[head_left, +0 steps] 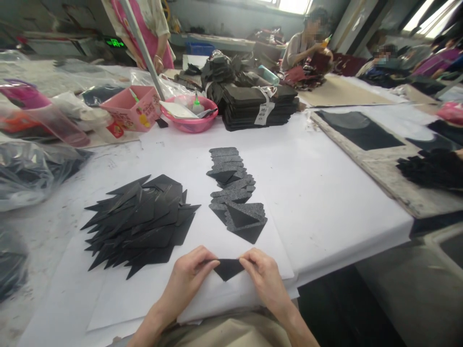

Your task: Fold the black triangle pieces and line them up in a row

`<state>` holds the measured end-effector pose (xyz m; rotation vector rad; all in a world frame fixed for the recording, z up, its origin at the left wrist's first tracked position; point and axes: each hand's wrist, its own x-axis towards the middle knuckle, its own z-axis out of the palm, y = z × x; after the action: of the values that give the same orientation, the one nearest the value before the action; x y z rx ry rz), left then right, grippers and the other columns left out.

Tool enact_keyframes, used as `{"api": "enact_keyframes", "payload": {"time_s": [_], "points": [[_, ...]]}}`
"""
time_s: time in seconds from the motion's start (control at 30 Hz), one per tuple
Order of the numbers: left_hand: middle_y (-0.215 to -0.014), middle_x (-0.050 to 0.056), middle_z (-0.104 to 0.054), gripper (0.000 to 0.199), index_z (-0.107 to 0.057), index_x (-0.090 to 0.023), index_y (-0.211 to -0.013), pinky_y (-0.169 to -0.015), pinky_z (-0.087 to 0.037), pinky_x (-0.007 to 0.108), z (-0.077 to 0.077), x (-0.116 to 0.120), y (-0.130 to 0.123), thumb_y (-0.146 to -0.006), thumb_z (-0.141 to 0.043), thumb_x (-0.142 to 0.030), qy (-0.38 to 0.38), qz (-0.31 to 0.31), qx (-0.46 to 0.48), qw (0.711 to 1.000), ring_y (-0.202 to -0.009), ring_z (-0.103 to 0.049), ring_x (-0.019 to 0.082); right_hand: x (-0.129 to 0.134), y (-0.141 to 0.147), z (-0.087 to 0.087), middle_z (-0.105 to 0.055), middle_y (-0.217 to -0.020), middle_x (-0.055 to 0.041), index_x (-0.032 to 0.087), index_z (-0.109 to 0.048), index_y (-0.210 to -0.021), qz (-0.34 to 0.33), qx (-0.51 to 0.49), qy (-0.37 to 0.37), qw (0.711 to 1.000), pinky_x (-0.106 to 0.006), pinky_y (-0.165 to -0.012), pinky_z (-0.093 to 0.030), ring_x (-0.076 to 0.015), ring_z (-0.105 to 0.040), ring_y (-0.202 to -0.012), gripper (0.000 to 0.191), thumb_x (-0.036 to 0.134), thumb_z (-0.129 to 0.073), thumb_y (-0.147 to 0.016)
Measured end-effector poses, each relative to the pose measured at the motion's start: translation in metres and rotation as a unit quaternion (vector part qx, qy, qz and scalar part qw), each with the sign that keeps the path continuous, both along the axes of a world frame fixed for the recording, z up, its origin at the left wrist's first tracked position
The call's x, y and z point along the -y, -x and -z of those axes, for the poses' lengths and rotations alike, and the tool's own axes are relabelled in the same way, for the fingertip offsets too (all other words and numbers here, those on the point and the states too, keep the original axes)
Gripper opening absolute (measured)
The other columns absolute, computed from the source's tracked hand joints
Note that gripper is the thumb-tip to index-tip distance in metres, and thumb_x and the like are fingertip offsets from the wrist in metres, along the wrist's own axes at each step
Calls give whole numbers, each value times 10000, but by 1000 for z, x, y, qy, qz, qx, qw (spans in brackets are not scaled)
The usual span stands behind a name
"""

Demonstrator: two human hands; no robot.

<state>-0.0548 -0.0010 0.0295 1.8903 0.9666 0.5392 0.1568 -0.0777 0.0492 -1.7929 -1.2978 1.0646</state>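
Note:
A small black triangular piece (228, 269) is stretched between my two hands near the front edge of the white-covered table, its point toward me. My left hand (190, 274) pinches its left corner, and my right hand (263, 273) pinches the right corner. Beyond my left hand lies a large heap of black pointed pieces (144, 217). Straight ahead, speckled grey pieces (226, 161) lie overlapped in a column, with a few black pieces (249, 234) among them at the near end.
At the back stand a pink basket (135, 111), a pink bowl (191, 124) and a tied stack of black pieces (249, 106). Clear plastic bags (32, 168) lie at left. A board (361, 149) is at right. Several people are beyond the table.

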Motion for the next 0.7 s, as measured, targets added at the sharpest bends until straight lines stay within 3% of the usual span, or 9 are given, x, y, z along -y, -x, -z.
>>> {"api": "enact_keyframes", "payload": {"time_s": [0.2, 0.47, 0.7], "points": [[-769, 0, -633, 276, -679, -205, -802, -661, -381, 240, -6, -2, 0, -951, -598, -423, 73, -28, 6, 997, -721, -562, 157, -2, -3, -3, -651, -852, -20, 189, -665, -819, -19, 2, 17, 1000, -253, -751, -398, -154, -585, -830, 242, 298, -492, -950], [-754, 16, -644, 343, -692, -186, -788, -663, -387, 230, -8, -8, 1, -901, -627, -503, 152, -46, 13, 987, -728, -555, 172, -3, -16, 7, -669, -826, -17, 190, -692, -994, 1, -139, 66, 988, -257, -691, -428, -146, -582, -752, 240, 334, -526, -897], [-766, 34, -645, 371, -690, -167, -801, -666, -389, 241, -9, -9, 1, -888, -624, -522, 174, -50, 10, 983, -742, -557, 190, 0, -18, 10, -698, -1060, -49, 196, -661, -1115, 4, -182, 57, 982, -281, -826, -484, -166, -635, -914, 296, 355, -527, -905]]}}
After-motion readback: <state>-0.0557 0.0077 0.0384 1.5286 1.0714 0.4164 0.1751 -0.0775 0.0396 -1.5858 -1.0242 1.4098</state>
